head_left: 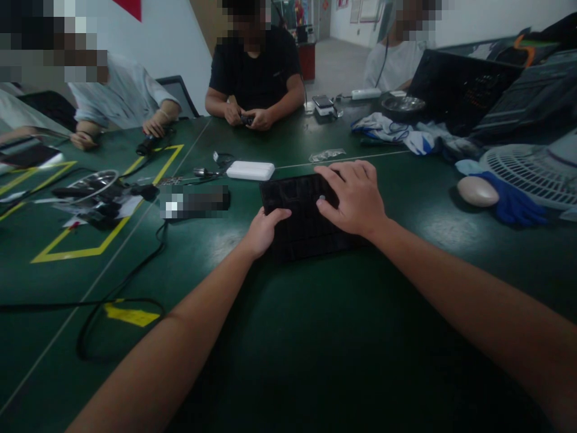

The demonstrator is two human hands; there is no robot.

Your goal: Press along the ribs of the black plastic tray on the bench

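Worktop: I'm over the green worktop [315, 337], both forearms reaching in.
Left hand: my left hand [265, 231] is curled on the near left edge of the black tray [306, 231], pinning it.
Right hand: my right hand [356, 195] is flat on the tray, fingers spread, gripping nothing.
Tray: it lies mid-worktop and its compartments look empty, though the picture is dim.
Beyond: a white box [250, 170] sits just behind, and a person in black [256, 66] is seated opposite.

black tray [297, 231] partly under right hand [356, 198], probable fan [532, 171] cut off
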